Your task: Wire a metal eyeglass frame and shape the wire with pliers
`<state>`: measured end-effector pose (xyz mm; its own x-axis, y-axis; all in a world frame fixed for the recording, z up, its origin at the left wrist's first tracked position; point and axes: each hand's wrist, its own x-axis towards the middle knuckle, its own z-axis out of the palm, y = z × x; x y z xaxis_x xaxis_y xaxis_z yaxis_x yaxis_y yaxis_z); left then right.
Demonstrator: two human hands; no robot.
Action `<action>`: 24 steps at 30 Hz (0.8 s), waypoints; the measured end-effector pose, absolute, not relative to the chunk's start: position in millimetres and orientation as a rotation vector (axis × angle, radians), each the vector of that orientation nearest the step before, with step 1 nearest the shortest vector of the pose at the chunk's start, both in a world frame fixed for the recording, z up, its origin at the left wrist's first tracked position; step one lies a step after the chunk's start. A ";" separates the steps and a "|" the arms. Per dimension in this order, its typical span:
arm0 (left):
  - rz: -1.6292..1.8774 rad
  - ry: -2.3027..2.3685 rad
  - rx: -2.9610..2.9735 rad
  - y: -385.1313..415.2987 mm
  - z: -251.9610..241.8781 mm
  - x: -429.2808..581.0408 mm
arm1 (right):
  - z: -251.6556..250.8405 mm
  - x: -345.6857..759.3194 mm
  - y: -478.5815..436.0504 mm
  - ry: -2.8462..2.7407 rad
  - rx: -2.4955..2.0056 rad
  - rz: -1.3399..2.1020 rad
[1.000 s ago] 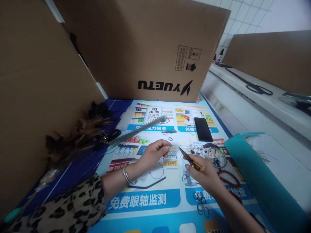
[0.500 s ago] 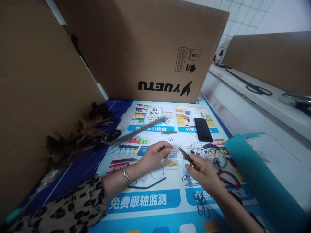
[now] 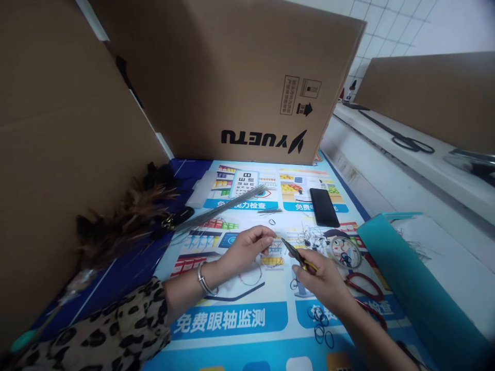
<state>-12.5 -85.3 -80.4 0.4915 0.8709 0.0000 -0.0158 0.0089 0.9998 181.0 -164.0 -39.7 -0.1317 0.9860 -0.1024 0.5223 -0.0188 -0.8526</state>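
My left hand [image 3: 249, 250], with a silver bangle at the wrist, pinches a thin wire at its fingertips; the wire is fine and hard to trace. My right hand [image 3: 319, 273] is closed round pliers [image 3: 294, 252] with dark jaws and yellow handles. The jaw tips point at my left fingertips, a small gap away. Beyond my left hand lie a long bundle of thin wires [image 3: 224, 207], a few short wires [image 3: 269, 211] and a small dark ring [image 3: 272, 222]. Several dark rings [image 3: 320, 334] lie nearer me, below my right hand.
A black phone [image 3: 324, 207] lies beyond my right hand. Round a clear dish [image 3: 345, 252] are loose wires and red-handled scissors [image 3: 365, 286]. At right stands a teal box [image 3: 417, 288]; at left lie brown feathers [image 3: 124, 219]. A cardboard box [image 3: 232, 77] closes off the back.
My right hand and the pliers have moved slightly left, bringing the jaw tips nearer my left fingertips. My left hand has hardly moved.
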 end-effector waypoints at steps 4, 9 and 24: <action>0.817 0.826 1.419 -85.6 -80.0 -12.3 | -40.6 180.5 -163.3 -1.684 -1.568 1.062; 0.785 0.823 1.484 -85.3 -77.0 -12.6 | -39.5 180.4 -163.8 -1.645 -1.556 1.123; 0.759 0.741 1.783 -84.2 -74.1 -12.9 | -43.4 183.0 -164.2 -1.657 -1.539 1.097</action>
